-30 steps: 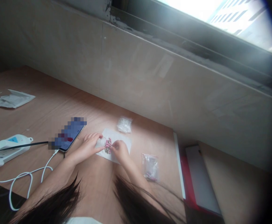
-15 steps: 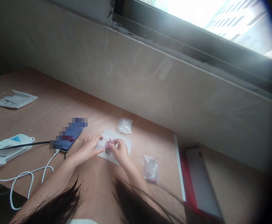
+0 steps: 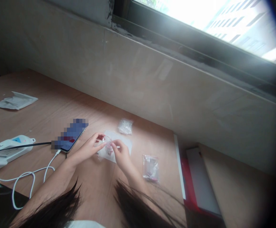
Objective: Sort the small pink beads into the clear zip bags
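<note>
Between my hands is a small clear plastic bag (image 3: 107, 140), above a white sheet of paper (image 3: 126, 141) on the table. My left hand (image 3: 94, 144) has its fingers and thumb closed on the bag's left side. My right hand (image 3: 121, 150) pinches the bag's right edge with thumb and forefinger. Small pink beads (image 3: 110, 152) show at the bag's lower part; whether all lie inside it I cannot tell. Right of my right hand lies another clear bag (image 3: 150, 167) with a few pink pieces at its bottom.
A clear packet (image 3: 125, 126) lies beyond the paper. To the left are a phone (image 3: 74, 134) with a cable, a white power strip (image 3: 12, 151) with a looped white cord, and a crumpled white wrapper (image 3: 16, 100). The table's right edge borders a red folder (image 3: 190, 185).
Both hands have shifted their hold, and the clear bag now stretches between them. The pink beads, bunched at my right fingertips before, now show lower and less plainly. The view has shifted slightly.
</note>
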Demonstrator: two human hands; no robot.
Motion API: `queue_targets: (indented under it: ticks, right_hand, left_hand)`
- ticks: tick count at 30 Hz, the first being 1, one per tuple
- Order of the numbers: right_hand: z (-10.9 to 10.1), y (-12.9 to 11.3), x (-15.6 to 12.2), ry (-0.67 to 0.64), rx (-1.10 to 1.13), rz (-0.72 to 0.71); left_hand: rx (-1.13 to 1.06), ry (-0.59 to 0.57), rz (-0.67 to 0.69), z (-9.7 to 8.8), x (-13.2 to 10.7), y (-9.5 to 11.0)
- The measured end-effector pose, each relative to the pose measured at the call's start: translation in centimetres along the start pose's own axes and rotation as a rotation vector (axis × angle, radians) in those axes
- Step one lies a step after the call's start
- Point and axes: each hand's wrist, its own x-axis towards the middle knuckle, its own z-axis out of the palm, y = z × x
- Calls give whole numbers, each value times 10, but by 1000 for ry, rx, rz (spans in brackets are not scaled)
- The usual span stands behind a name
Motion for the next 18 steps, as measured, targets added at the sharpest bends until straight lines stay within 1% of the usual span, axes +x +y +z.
queue_targets:
  ticks: [2,5,7,9,12,18]
  right_hand:
    - [-3,-5,-2,18,51,-6]
    - [-4,-9,-4,100,165,2]
    - [-5,-9,-4,132,250,51]
    - [-7,-9,-5,121,297,118]
    - [-9,-10,-6,99,302,175]
    - [-10,-9,-3,114,279,194]
  left_hand:
    - [-105,-20,-31,-4,1,6]
    - [-153,-40,-25,-8,3,11]
    - [-153,-47,-15,-9,3,13]
    - [-149,-40,-8,-10,4,14]
    - [-140,-30,-14,-11,4,14]
    - [-98,-27,-19,-13,4,15]
